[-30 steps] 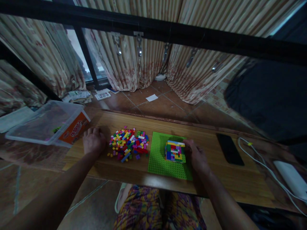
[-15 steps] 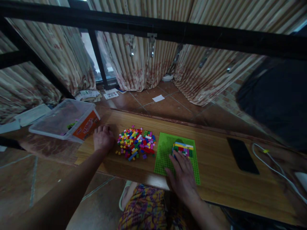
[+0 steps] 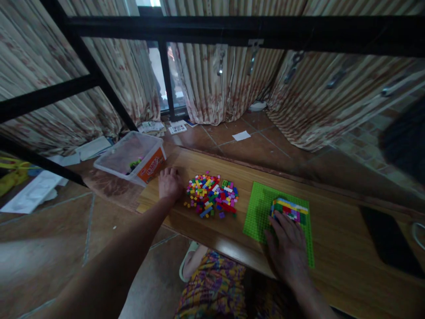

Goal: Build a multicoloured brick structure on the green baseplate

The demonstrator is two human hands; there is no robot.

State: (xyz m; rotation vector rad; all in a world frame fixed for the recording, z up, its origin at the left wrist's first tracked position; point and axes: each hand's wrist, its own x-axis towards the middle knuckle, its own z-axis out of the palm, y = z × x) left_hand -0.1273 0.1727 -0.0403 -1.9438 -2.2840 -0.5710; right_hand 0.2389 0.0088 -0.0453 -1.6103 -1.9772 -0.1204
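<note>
My left hand (image 3: 170,185) rests on the wooden table, its fingers laid down on the top with nothing visible in them. Just right of it lies a loose pile of small colourful toy building bricks (image 3: 212,192). A green baseplate (image 3: 257,212) is on the table further right. On its right half stands a low brick build (image 3: 290,208) with yellow, light blue, red, purple and green bricks. My right hand (image 3: 287,241) lies over the near side of this build, fingers stretched out and touching it, thumb apart. The hand hides the build's front.
A clear plastic box (image 3: 128,155) with an orange label stands beyond the table's left end, a few green pieces inside. A black phone-like slab (image 3: 390,239) lies right of the baseplate. Dark metal bars (image 3: 212,29) cross above the table, curtains behind them.
The view has turned left, so the table and everything on it appear further right. Both hands keep their places, left on the table, right on the brick build.
</note>
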